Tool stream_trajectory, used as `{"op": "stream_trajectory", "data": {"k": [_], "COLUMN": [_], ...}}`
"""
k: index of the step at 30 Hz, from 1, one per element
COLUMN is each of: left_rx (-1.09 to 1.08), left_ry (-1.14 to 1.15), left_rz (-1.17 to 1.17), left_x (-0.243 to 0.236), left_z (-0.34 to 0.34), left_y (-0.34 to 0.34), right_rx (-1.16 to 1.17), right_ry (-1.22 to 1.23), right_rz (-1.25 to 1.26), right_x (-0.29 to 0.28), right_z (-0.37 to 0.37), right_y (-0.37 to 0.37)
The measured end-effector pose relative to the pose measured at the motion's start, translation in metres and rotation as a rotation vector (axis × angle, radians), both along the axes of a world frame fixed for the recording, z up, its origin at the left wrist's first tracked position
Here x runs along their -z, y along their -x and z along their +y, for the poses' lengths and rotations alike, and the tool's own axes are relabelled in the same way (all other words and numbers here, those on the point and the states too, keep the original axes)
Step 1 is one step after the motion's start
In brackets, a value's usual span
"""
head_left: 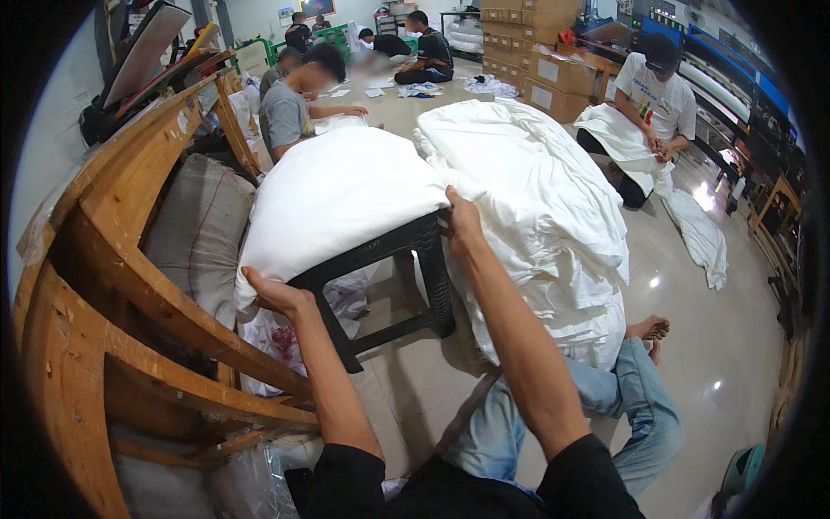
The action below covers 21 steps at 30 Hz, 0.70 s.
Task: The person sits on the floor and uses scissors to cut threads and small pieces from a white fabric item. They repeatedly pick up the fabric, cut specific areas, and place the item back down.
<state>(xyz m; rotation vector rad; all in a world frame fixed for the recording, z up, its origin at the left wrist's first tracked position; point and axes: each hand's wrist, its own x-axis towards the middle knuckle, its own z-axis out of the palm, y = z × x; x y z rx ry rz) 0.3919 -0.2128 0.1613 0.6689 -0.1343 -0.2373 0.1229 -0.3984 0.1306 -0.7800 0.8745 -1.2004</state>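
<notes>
A white cloth (346, 186) lies spread smooth over a black plastic stool (432, 268) in front of me. My left hand (278, 292) grips the cloth's near left edge; its thumb shows, and the other fingers are mostly hidden by fabric. At the stool's near right corner, my right hand (464, 218) is closed on the cloth's edge. Right beside the stool rises a large heap of loose white fabric (545, 216), touching the cloth near my right hand. Under the stool, more whitish fabric (346, 303) lies on the floor.
A wooden frame (156, 268) runs along my left, with a stuffed grey sack (199, 225) behind it. One person (294, 108) sits beyond the stool; another (653, 104) handles white cloth at the right. Cardboard boxes (553, 78) stand at the back. My bent legs (640, 415) rest at lower right.
</notes>
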Motion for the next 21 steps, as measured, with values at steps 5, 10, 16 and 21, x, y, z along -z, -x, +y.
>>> {"op": "stream_trajectory", "data": {"k": [5,10,16,21], "left_rx": [0.09,0.086,-0.067,-0.18], "left_ry": [-0.31,-0.195,-0.226,-0.484], "left_rz": [-0.282,-0.291,-0.293,-0.306], "left_x": [0.02,0.028,0.028,0.035], "left_z": [0.011,0.034,0.013,0.023], "left_y": [-0.02,-0.048,-0.038,-0.03], "right_rx": [0.085,-0.114,-0.005,-0.138], "right_ry": [-0.068,0.023,-0.021,-0.008], "right_rz": [-0.032,-0.238,-0.11,0.009], "right_x": [-0.008,0.007,0.004,0.055], "right_z": [0.043,0.07,0.026,0.08], "right_y": [-0.032,-0.041,-0.043,-0.004]}}
